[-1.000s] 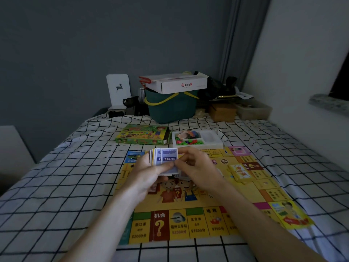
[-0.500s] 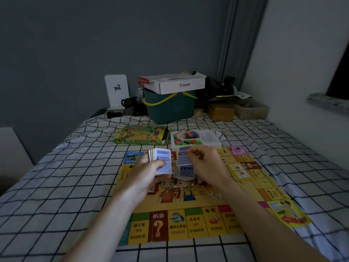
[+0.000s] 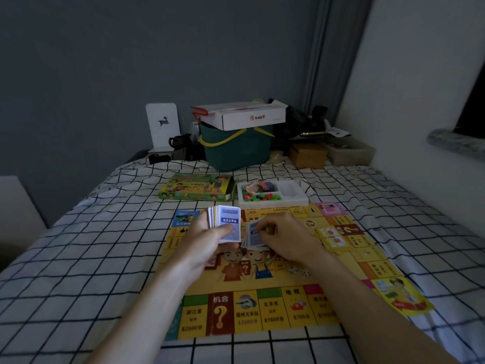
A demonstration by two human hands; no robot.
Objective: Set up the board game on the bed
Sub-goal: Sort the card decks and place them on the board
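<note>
Yellow game board (image 3: pixel 262 285) spread flat on the checked bedspread (image 3: pixel 78 258), cartoon children at its centre, coloured property squares with prices along the near edge. Left hand (image 3: pixel 207 240) gripping an upright stack of cards (image 3: pixel 225 223), thumb pressed across the blue-and-white front card. Right hand (image 3: pixel 283 237), fingers curled, pinching a blue card (image 3: pixel 253 232) over a small pile on the board, just right of the stack. Yellow card deck (image 3: pixel 333 237) lying on the board's right side. Beyond the far edge, green game box (image 3: pixel 195 190) left, white tray (image 3: pixel 273 194) of coloured pieces right.
</note>
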